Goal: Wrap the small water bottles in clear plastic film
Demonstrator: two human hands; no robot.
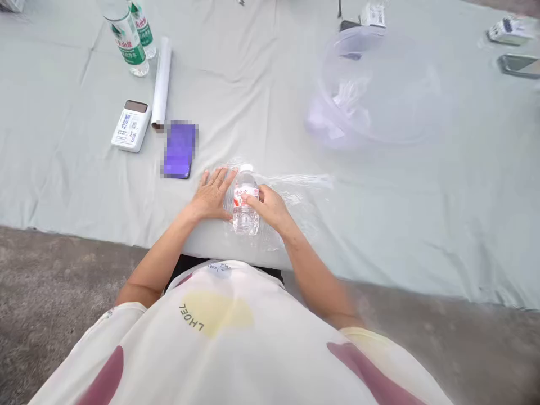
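A small clear water bottle [246,222] with a white cap and a red-and-white label lies on a sheet of clear plastic film [295,197] near the table's front edge. Gripping it from the right, my right hand [272,208] has its thumb across the label; its other fingers are partly hidden. My left hand [213,194] rests flat with spread fingers on the film's left part, just beside the bottle. Whether its fingertips touch the bottle I cannot tell.
Left of my hands are a purple-screened phone [180,149], a white power bank [131,126], a white roll [162,81] and two green-labelled water bottles [130,48]. A translucent basin [379,95] holding crumpled plastic stands to the right. Small boxes and another phone [520,66] lie at far right.
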